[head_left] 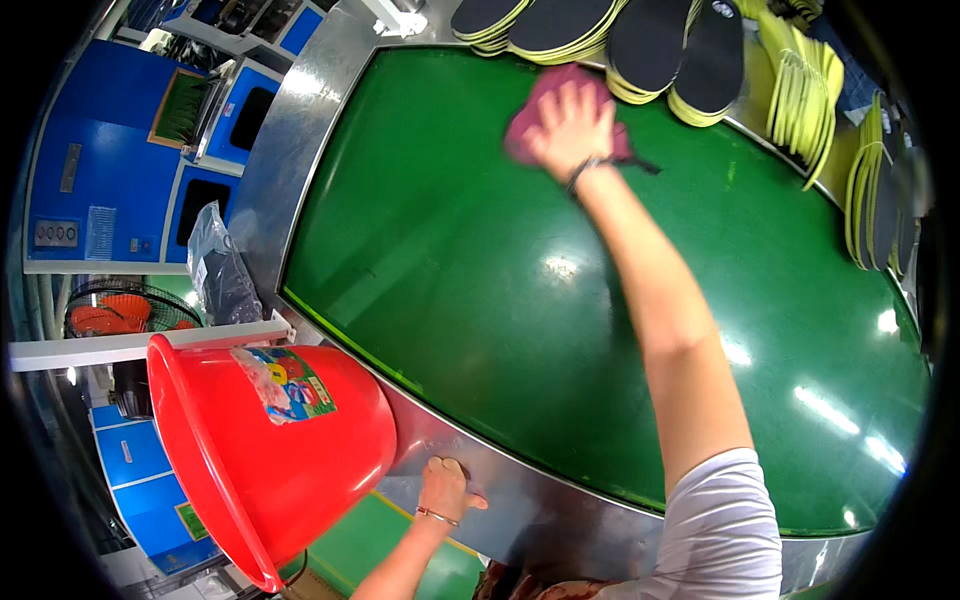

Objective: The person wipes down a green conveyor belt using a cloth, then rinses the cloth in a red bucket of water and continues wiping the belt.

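Note:
My right hand reaches to the far side of a green belt surface. It lies flat with spread fingers on a bunched maroon cloth, pressing it against the belt; hand and cloth are slightly blurred. A dark band circles that wrist. At the near metal edge, my left hand is closed, its fingers curled over the metal and its thumb pointing right. Just left of this hand is a red bucket with a colourful label, its mouth facing left in the picture.
Stacks of black and yellow insoles line the far border, with banded bundles further right. A clear plastic bag hangs by the left frame. Behind it stand blue machines and a fan.

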Demonstrator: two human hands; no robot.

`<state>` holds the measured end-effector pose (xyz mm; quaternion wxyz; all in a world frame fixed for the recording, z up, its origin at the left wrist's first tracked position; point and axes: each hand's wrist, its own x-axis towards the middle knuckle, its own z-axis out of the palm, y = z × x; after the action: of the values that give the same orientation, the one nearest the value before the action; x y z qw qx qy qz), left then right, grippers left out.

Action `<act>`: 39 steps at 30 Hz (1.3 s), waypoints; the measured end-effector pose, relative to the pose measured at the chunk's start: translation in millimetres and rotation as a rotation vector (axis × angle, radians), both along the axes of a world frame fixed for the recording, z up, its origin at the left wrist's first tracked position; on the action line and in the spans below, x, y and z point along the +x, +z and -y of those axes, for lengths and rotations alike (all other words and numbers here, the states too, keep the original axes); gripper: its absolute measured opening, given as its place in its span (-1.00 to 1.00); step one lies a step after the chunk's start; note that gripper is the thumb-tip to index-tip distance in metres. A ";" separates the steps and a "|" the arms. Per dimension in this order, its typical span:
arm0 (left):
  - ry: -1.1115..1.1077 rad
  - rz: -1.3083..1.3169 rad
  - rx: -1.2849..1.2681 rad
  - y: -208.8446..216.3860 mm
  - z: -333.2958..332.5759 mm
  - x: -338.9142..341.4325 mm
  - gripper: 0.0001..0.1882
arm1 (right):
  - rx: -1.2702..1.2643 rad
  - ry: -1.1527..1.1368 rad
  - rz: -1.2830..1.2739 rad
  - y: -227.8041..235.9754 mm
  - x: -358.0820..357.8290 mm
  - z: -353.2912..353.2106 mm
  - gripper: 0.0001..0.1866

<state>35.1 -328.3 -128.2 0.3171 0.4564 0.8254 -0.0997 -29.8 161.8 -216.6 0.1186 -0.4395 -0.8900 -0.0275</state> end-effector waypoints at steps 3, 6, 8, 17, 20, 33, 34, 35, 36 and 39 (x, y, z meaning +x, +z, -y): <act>0.056 -0.004 0.003 -7.1 14.8 -0.4 -0.21 | -0.134 0.453 0.018 16.3 19.1 119.6 -0.36; -0.034 -0.036 0.031 -14.3 20.9 -4.6 -0.16 | -0.223 0.879 0.020 21.2 81.8 233.0 -0.39; -0.055 -0.030 -0.003 -16.0 15.0 -8.7 -0.13 | -0.269 1.144 -0.013 10.1 144.3 264.3 -0.39; -0.073 0.001 -0.081 -26.3 14.2 -18.3 -0.11 | -0.439 0.724 0.532 75.4 526.6 245.8 -0.34; -0.098 0.009 -0.148 -25.1 2.3 -17.2 -0.15 | -0.495 0.519 0.557 81.0 562.3 260.3 -0.32; -0.190 -0.088 -0.179 -48.2 21.6 -35.5 0.02 | -0.364 0.664 0.008 11.0 178.9 223.4 -0.38; -0.191 -0.091 -0.153 -53.8 19.5 -33.1 0.04 | -0.309 0.510 -0.001 1.2 206.8 196.0 -0.39; -0.172 -0.081 -0.157 -54.9 27.6 -32.4 0.05 | -0.367 0.345 0.018 14.5 237.1 167.8 -0.44; -0.159 -0.076 -0.151 -54.5 30.8 -33.0 0.06 | -0.230 0.150 -0.079 19.1 280.4 147.7 -0.47; -0.144 -0.065 -0.173 -53.5 30.1 -35.0 0.03 | -0.139 -0.443 0.139 41.6 410.6 105.2 -0.47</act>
<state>0.1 -358.4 -181.8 0.3203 0.4819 0.7886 -0.2079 380.8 56.6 -175.1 0.0175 -0.6282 -0.7775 -0.0217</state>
